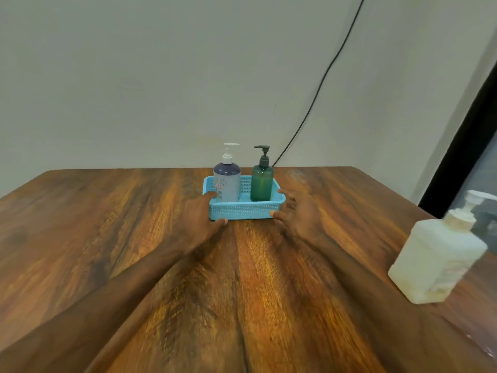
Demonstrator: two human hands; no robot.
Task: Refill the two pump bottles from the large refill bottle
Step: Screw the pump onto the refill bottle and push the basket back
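head view, left to right. wooden table (107, 224) fills the lower frame, with a plain wall behind it. left hand (200, 215) grasps the left end of the blue basket (242, 211), fingers up on the rim and thumb low against the front wall. the basket sits toward the far middle of the table. inside it on the left stands the lilac pump bottle (227, 184) with a white pump, upright, pump still screwed on. just beside it on the right stands the green pump bottle (261, 184) with a dark pump, upright, also capped. right hand (298, 214) grasps the right end of the basket the same way, thumb at the front corner, fingers along the side rim. a black cable (322, 76) runs down the wall behind the basket. the large white refill bottle (435, 254) stands near the right table edge, well apart from the basket, untouched, its pump top on.

progress: looks like the very start. no bottle is open and nothing is poured. fill levels cannot be read. left to do: get the basket within reach, unscrew both pumps, open the refill bottle, pour into each, recap.
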